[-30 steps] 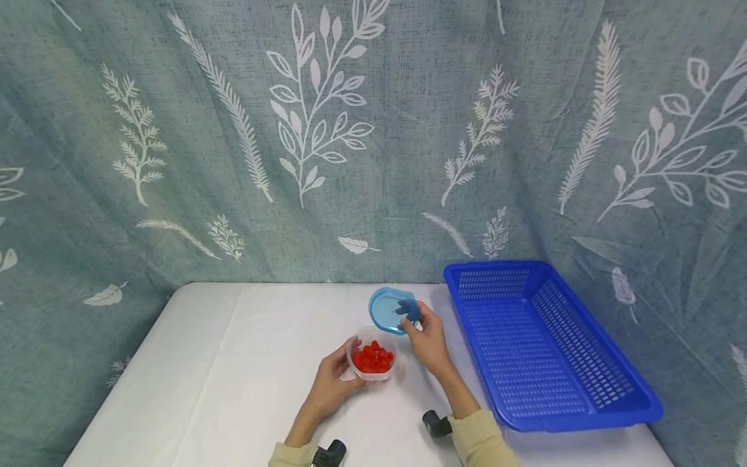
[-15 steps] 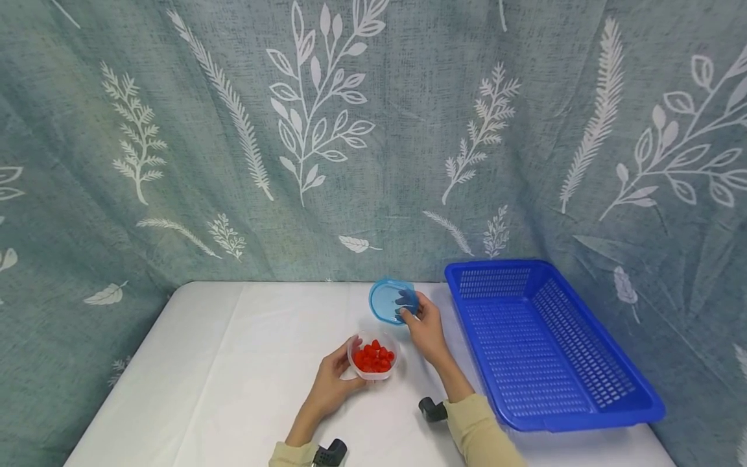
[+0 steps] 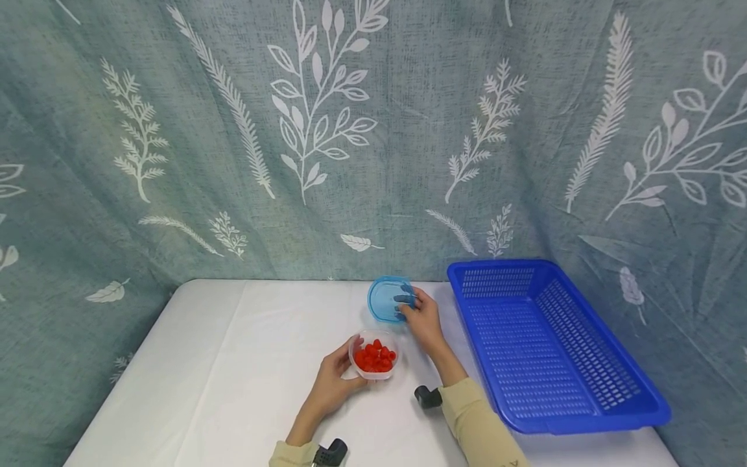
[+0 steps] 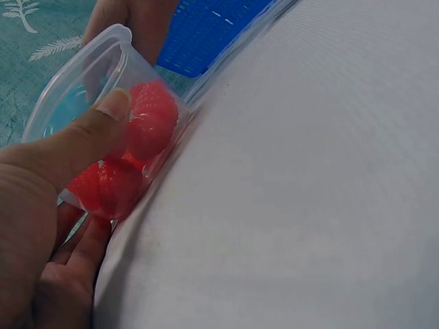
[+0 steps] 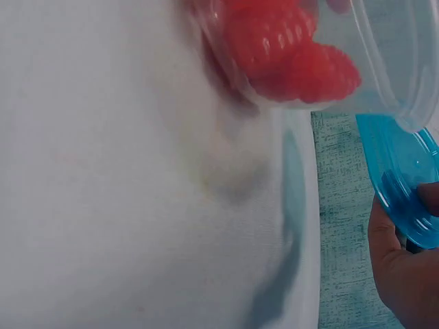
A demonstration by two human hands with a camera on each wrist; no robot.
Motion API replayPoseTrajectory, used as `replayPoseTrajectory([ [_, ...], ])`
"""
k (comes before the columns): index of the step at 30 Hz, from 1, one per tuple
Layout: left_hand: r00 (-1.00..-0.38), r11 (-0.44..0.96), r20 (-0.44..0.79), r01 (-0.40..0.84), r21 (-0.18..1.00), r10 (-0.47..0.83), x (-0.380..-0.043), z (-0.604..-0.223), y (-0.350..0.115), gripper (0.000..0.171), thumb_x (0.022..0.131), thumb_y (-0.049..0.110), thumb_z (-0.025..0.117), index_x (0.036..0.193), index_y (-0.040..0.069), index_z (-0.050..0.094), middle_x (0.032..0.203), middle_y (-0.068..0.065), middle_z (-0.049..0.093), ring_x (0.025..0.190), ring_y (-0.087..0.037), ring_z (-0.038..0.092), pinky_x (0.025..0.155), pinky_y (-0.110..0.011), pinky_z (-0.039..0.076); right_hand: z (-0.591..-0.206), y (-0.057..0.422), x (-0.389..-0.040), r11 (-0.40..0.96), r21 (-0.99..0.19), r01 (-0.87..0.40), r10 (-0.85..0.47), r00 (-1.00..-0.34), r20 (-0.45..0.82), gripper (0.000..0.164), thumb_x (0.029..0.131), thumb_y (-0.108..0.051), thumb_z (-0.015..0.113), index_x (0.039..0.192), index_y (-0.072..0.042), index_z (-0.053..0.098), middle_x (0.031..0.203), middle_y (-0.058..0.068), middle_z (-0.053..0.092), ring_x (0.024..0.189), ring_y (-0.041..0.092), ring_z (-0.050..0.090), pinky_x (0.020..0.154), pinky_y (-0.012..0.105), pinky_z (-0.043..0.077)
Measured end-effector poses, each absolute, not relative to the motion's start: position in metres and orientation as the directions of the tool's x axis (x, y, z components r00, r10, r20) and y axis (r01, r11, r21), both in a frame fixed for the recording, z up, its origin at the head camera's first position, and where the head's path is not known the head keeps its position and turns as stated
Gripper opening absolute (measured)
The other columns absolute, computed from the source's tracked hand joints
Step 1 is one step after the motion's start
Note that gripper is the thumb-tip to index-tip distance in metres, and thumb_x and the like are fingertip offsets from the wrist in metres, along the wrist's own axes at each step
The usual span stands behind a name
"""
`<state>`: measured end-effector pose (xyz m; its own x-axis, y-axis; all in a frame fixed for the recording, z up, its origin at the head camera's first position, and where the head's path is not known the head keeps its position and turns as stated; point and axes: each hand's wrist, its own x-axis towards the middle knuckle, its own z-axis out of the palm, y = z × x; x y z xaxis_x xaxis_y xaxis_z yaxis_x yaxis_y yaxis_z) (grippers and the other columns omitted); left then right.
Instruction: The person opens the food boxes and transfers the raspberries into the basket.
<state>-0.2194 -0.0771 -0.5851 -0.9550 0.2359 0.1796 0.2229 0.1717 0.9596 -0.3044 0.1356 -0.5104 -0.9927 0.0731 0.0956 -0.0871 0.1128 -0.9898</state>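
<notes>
A clear plastic container (image 3: 399, 358), uncovered on top, stands on the white table with several red raspberries (image 3: 373, 358) inside. My left hand (image 3: 331, 386) grips it from the left, thumb pressed along the near wall and fingers round the far side. In the left wrist view the thumb lies across the container's wall (image 4: 147, 65) in front of the raspberries (image 4: 152, 120). Behind the container, my right hand (image 3: 425, 322) pinches a translucent blue lid (image 3: 382, 299) by its right edge, fingers showing through from beneath. The right wrist view shows the lid (image 5: 384, 147) tilted in that hand's grip.
A large blue plastic basket (image 3: 531, 357) with meshed walls stands at the table's right side, beside the right forearm. The white tabletop (image 3: 245, 363) reaches back to a green leaf-patterned curtain (image 3: 397, 143). A dark wrist camera (image 3: 428, 397) sits on the right wrist.
My right hand has moved slightly back, away from the container, carrying the blue lid with it and tipping it flatter. The left hand and container have stayed in place.
</notes>
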Motion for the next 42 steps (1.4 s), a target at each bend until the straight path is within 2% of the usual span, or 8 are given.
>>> replayPoseTrajectory([
  [5,-0.955,0.158,0.179,0.220,0.963,0.237,-0.219,-0.586,-0.080,0.086,0.080,0.010,0.086,0.155,0.011,0.044,0.151,-0.011,0.054,0.143,-0.028,0.047,0.115,-0.035,0.041,-0.519,0.134,-0.317,0.129,-0.992,-0.003,0.083,-0.996,0.013,0.047,0.094,0.006,0.059,0.141,0.007,0.053,0.123,0.027,0.068,0.112,0.029,0.066,0.083,0.023,0.057],
  [11,-0.954,0.147,0.180,0.218,0.965,0.238,-0.219,-0.588,-0.081,0.085,0.080,0.009,0.086,0.154,0.015,0.045,0.150,-0.010,0.055,0.143,-0.028,0.048,0.116,-0.036,0.040,-0.540,0.132,-0.335,0.149,-0.985,0.093,0.086,-0.993,-0.081,0.048,0.095,0.002,0.059,0.141,0.010,0.051,0.128,0.029,0.065,0.103,0.020,0.064,0.071,0.018,0.053],
  [18,-0.955,0.172,0.175,0.219,0.961,0.239,-0.217,-0.586,-0.080,0.083,0.082,0.013,0.085,0.155,0.019,0.045,0.150,-0.008,0.055,0.143,-0.029,0.047,0.114,-0.039,0.042,-0.547,0.130,-0.343,0.096,-0.977,0.191,0.118,-0.977,-0.179,0.047,0.095,0.002,0.063,0.139,0.013,0.052,0.130,0.032,0.062,0.092,0.017,0.066,0.069,0.022,0.060],
  [22,-0.957,0.173,0.161,0.206,0.963,0.242,-0.217,-0.584,-0.080,0.084,0.082,0.013,0.085,0.155,0.018,0.044,0.151,-0.007,0.054,0.144,-0.029,0.046,0.115,-0.040,0.040,-0.547,0.130,-0.343,0.116,-0.968,0.221,0.140,-0.969,-0.204,0.043,0.094,0.000,0.065,0.135,0.011,0.056,0.130,0.029,0.064,0.094,0.015,0.065,0.072,0.024,0.061],
  [29,-0.954,0.168,0.166,0.211,0.963,0.249,-0.217,-0.582,-0.081,0.084,0.082,0.014,0.085,0.156,0.017,0.043,0.151,-0.008,0.054,0.144,-0.028,0.046,0.115,-0.038,0.040,-0.547,0.129,-0.346,0.185,-0.964,0.192,0.157,-0.974,-0.164,0.043,0.092,-0.001,0.068,0.132,0.012,0.058,0.125,0.029,0.066,0.090,0.015,0.065,0.065,0.021,0.058],
  [35,-0.948,0.151,0.186,0.230,0.962,0.259,-0.220,-0.585,-0.081,0.085,0.082,0.011,0.084,0.156,0.015,0.042,0.151,-0.009,0.054,0.144,-0.028,0.046,0.116,-0.037,0.040,-0.546,0.128,-0.348,0.312,-0.941,0.134,0.212,-0.975,-0.069,0.041,0.086,-0.002,0.073,0.124,0.011,0.064,0.097,0.018,0.067,0.072,0.013,0.060,0.053,0.019,0.052],
  [38,-0.948,0.149,0.188,0.231,0.962,0.257,-0.221,-0.587,-0.081,0.085,0.082,0.011,0.085,0.156,0.015,0.043,0.151,-0.008,0.054,0.144,-0.028,0.046,0.116,-0.038,0.040,-0.545,0.128,-0.348,0.387,-0.918,0.091,0.225,-0.974,-0.001,0.039,0.083,-0.003,0.076,0.118,0.012,0.067,0.087,0.014,0.066,0.071,0.016,0.059,0.055,0.020,0.051],
  [42,-0.950,0.161,0.183,0.228,0.960,0.252,-0.223,-0.589,-0.081,0.084,0.082,0.014,0.085,0.155,0.017,0.043,0.151,-0.007,0.054,0.144,-0.028,0.046,0.116,-0.039,0.040,-0.541,0.128,-0.346,0.483,-0.871,0.094,0.226,-0.974,0.020,0.040,0.086,-0.011,0.078,0.118,0.010,0.067,0.094,0.017,0.067,0.085,0.024,0.062,0.071,0.030,0.056],
])
